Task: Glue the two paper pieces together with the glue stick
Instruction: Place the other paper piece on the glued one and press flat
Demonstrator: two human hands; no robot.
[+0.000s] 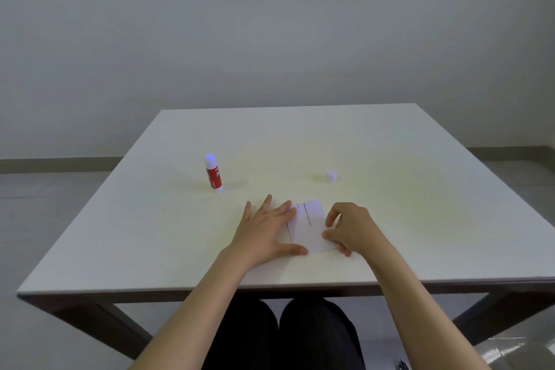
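A small white paper piece [310, 228] with a line of print lies flat on the white table [180, 234], near the front edge. My left hand [267, 231] rests flat with fingers spread, its fingertips and thumb on the paper's left side. My right hand [348, 227] has curled fingers touching the paper's right edge. Whether a second piece lies under it I cannot tell. The red and white glue stick [213, 173] stands upright and uncapped at the left, apart from both hands. Its white cap [331, 175] lies to the right.
The table's front edge [270, 285] runs just below my forearms. A grey wall and floor lie beyond the table. My dark-trousered knees [285, 336] show under the table.
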